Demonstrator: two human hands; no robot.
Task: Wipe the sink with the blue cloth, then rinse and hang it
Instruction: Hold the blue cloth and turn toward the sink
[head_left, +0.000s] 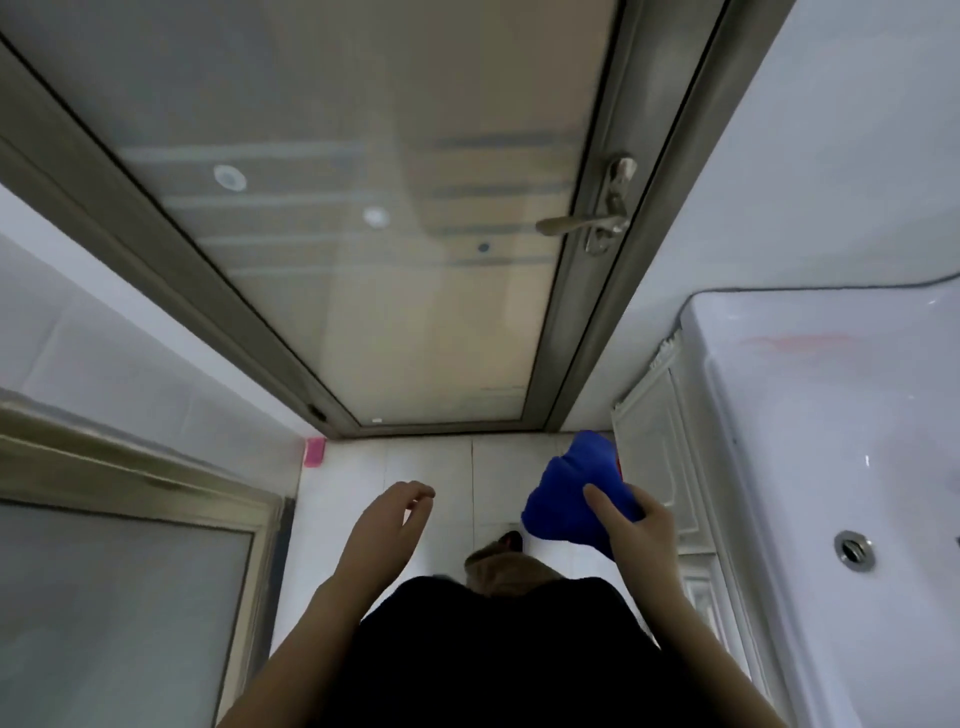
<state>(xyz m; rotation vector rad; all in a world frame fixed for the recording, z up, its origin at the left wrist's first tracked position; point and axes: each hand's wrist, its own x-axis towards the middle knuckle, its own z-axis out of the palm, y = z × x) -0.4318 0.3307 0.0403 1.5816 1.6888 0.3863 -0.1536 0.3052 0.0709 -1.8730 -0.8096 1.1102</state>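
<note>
A bunched blue cloth (569, 493) is held in my right hand (636, 525), low in the view over the tiled floor and just left of the vanity. My left hand (389, 519) hangs beside it with fingers loosely apart and nothing in it. The white sink (810, 415) fills the right side, its metal drain (853, 551) visible in the basin. The cloth is apart from the sink, to its left.
A frosted glass door (363, 234) with a metal frame and lever handle (587, 223) stands straight ahead. White cabinet doors (660, 447) sit under the sink. A second glass panel (119, 597) is at lower left, with a small pink object (315, 451) at the floor corner.
</note>
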